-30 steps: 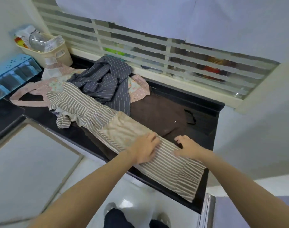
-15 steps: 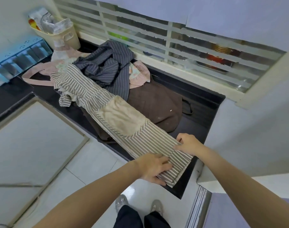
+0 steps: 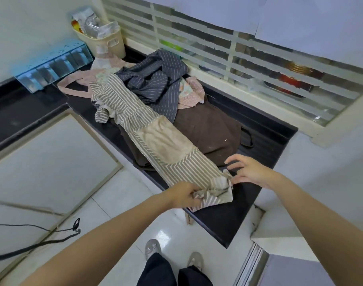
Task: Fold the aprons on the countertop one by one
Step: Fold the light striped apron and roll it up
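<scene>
A beige striped apron (image 3: pixel 153 137) with a plain tan pocket lies lengthwise along the black countertop (image 3: pixel 265 133), folded into a long narrow strip. My left hand (image 3: pixel 185 195) grips its bunched bottom hem at the counter's front edge. My right hand (image 3: pixel 248 171) hovers at the hem's right corner with fingers spread, its fingertips touching the cloth. Under the striped apron lies a brown apron (image 3: pixel 209 129). Behind them sit a crumpled dark pinstriped apron (image 3: pixel 155 83) and a pink floral apron (image 3: pixel 188 91).
A cream plastic basket (image 3: pixel 106 41) of packets stands at the counter's back left, with a blue rack (image 3: pixel 52 65) beside it. A louvred window (image 3: pixel 238 58) runs along the back. A black cable (image 3: pixel 32 242) lies on the white floor by my feet (image 3: pixel 153 247).
My left hand went from pressing flat on the striped apron to gripping and bunching its bottom hem. My right hand lifted and spread its fingers. The view has swung left and down.
</scene>
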Motion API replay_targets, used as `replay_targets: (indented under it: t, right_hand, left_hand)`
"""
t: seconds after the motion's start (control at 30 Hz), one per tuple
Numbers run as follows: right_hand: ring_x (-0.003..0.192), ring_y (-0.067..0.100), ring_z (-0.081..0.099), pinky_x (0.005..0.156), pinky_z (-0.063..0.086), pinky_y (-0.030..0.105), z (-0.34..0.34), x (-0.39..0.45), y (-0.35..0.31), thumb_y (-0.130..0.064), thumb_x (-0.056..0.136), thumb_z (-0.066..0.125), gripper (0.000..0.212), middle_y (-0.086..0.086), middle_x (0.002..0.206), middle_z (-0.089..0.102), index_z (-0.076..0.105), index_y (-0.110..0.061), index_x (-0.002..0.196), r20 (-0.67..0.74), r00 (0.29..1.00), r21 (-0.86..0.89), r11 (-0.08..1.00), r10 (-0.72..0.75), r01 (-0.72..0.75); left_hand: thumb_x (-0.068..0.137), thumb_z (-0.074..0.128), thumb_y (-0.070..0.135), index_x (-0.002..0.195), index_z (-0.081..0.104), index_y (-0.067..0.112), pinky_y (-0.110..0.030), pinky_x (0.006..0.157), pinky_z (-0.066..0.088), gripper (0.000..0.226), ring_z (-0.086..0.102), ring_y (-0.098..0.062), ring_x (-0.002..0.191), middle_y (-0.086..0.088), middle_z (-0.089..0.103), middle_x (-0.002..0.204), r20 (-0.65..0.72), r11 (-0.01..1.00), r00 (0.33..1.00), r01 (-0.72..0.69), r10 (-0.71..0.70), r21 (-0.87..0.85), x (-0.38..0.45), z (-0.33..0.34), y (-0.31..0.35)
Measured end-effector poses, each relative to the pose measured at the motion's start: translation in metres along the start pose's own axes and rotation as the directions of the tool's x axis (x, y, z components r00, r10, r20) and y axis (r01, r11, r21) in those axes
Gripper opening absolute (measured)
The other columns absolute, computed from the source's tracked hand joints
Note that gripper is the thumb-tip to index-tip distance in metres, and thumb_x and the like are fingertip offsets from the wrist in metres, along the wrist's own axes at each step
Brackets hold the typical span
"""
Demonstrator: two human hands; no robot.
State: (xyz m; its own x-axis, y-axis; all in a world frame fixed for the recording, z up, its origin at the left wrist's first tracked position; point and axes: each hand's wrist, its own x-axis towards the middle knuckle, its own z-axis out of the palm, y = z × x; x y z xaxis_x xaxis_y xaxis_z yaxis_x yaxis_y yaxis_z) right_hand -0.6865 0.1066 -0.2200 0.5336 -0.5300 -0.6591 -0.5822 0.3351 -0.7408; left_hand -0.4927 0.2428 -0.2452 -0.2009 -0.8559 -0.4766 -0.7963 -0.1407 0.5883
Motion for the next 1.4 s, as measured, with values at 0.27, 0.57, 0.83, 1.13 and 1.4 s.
replay_targets:
  t: [0.27, 0.57, 0.83, 1.13, 1.4]
  right_hand:
    - [0.128, 0.019, 0.033, 0.1, 0.036, 0.026, -0.001, 0.016, -0.004, 0.004, 0.082, 0.058, 0.074, -0.001, 0.148, 0.02, 0.032, -0.026, 0.144, 0.188, 0.982, -0.844, 0.513, 0.006, 0.158]
    - [0.093, 0.016, 0.044, 0.075, 0.03, 0.019, 0.021, 0.027, -0.012, -0.025, 0.087, 0.066, 0.027, -0.011, 0.099, 0.048, 0.065, 0.002, 0.08, 0.131, 0.931, -0.677, 0.655, -0.341, 0.335]
    - [0.079, 0.026, 0.056, 0.064, 0.034, 0.031, 0.053, 0.049, -0.027, -0.025, 0.1, 0.041, 0.041, 0.006, 0.073, 0.053, 0.038, -0.014, 0.06, -0.104, 0.953, -0.707, 0.695, -0.283, 0.129]
    - [0.108, 0.031, 0.056, 0.075, 0.039, 0.033, 0.081, 0.065, -0.032, -0.007, 0.097, 0.036, 0.027, 0.011, 0.118, 0.059, 0.057, -0.009, 0.113, -0.219, 0.947, -0.934, 0.33, -0.234, -0.135]
    - [0.082, 0.032, 0.064, 0.054, 0.042, 0.034, 0.081, 0.06, -0.033, -0.007, 0.088, 0.055, 0.022, 0.012, 0.096, 0.063, 0.056, -0.007, 0.11, -0.137, 0.83, -0.97, 0.243, -0.542, -0.001]
  left_hand:
    - [0.093, 0.055, 0.006, 0.111, 0.059, -0.003, -0.025, 0.092, 0.052, 0.02, 0.066, -0.017, 0.096, -0.014, 0.065, 0.11, 0.323, 0.473, 0.925, 0.379, -0.199, -0.796, -0.016, -0.009, -0.034]
    - [0.091, 0.047, -0.005, 0.076, 0.051, 0.006, -0.031, 0.087, 0.054, 0.019, 0.066, -0.01, 0.065, -0.003, 0.062, 0.068, 0.285, 0.303, 0.915, 0.368, -0.284, -0.879, -0.019, -0.01, -0.035]
    - [0.09, 0.063, 0.028, 0.105, 0.062, 0.009, -0.022, 0.083, 0.055, 0.025, 0.066, -0.01, 0.086, -0.001, 0.067, 0.101, 0.184, 0.529, 0.929, 0.337, -0.32, -0.779, -0.02, -0.017, -0.028]
    - [0.093, 0.049, 0.042, 0.097, 0.06, 0.01, -0.031, 0.071, 0.046, 0.035, 0.063, -0.025, 0.091, -0.007, 0.065, 0.1, -0.46, 0.844, 0.855, 0.419, -0.242, 0.336, -0.014, -0.026, -0.019]
    - [0.093, 0.051, 0.011, 0.143, 0.026, 0.02, -0.043, 0.091, 0.047, 0.057, 0.034, -0.032, 0.123, -0.012, 0.022, 0.146, -0.102, 0.796, 0.991, -0.007, 0.087, 0.606, 0.001, -0.003, -0.025]
